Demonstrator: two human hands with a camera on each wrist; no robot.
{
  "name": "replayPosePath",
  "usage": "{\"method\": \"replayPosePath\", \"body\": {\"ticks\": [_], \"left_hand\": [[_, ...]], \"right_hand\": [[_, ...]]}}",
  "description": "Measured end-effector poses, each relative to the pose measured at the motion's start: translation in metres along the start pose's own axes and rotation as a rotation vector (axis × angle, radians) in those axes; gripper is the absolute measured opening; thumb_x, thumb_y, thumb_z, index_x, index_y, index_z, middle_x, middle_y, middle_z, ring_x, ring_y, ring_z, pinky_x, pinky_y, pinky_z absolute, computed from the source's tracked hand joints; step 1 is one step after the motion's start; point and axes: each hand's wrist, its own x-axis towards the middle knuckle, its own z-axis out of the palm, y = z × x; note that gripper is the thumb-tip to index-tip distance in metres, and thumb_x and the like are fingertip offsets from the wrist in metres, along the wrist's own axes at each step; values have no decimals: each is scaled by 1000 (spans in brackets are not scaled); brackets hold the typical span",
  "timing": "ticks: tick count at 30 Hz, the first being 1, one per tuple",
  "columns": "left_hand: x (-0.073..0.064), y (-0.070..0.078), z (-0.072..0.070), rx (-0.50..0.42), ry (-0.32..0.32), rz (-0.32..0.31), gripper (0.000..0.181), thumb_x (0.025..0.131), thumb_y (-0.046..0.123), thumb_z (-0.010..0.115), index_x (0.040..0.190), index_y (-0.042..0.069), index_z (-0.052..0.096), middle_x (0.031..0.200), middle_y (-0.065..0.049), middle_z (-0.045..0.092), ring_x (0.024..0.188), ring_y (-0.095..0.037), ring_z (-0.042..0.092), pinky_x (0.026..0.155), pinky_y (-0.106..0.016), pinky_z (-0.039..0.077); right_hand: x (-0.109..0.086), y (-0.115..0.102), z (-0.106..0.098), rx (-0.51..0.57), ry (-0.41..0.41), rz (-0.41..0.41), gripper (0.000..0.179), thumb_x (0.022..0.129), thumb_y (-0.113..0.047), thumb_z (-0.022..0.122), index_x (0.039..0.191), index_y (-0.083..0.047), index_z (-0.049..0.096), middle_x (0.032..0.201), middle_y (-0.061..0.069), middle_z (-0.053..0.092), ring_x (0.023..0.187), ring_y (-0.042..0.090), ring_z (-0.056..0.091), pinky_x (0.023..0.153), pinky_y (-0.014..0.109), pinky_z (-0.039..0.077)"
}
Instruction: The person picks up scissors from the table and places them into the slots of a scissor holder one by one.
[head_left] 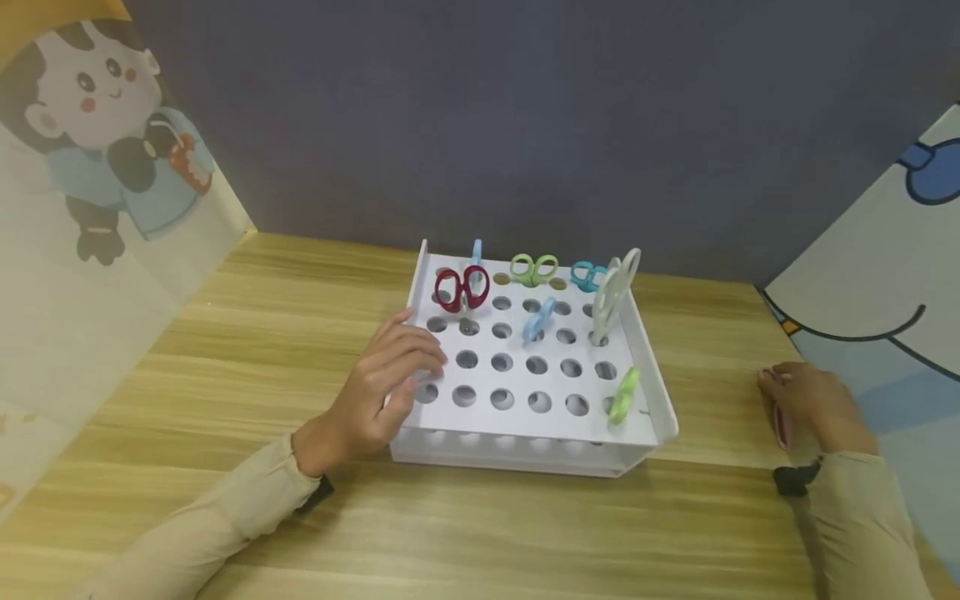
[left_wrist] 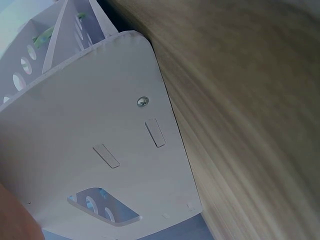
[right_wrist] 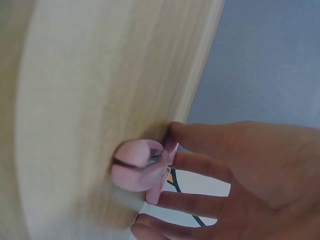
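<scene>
A white rack (head_left: 520, 425) with rows of round holes stands mid-table with several scissors upright in it. My left hand (head_left: 375, 392) holds its left side wall, fingers bent over the top edge; in the left wrist view that side panel (left_wrist: 95, 130) fills much of the frame. Far to the right, my right hand (head_left: 817, 404) pinches pink scissors (right_wrist: 137, 167) low at the table, between thumb and fingertips. In the rack stand dark red scissors (head_left: 476, 302), green scissors (head_left: 534, 273), teal scissors (head_left: 587, 278), white scissors (head_left: 617, 292), light blue scissors (head_left: 537, 323) and lime scissors (head_left: 624, 396).
The wooden table (head_left: 480, 533) backs onto a dark grey panel (head_left: 480, 125). Walls with cartoon pictures rise at left and right, the right one close beside my right hand. The rack's raised right wall (head_left: 654, 367) stands between the holes and that hand.
</scene>
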Motion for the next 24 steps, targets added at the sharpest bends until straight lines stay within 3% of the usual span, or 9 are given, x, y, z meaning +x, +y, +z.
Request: {"method": "replayPosePath", "body": {"ticks": [11,24], "left_hand": [[1,0,0,-14,3,3,34,91,15,35,89,1,66,96,-11,67,100,-30,60,111,-63,27],[2,0,2,-17,15,15,34,89,14,36,88,0,66,96,-12,68,99,-31,60,110,-64,28]], "right_hand": [[-6,-4,-3,27,14,-4,68,103,-45,41,129,17,48,126,44,47,101,66,48,74,66,47],[-6,-11,-7,84,55,27,62,101,-39,33,132,14,45,127,45,46,103,67,47,75,65,47]]}}
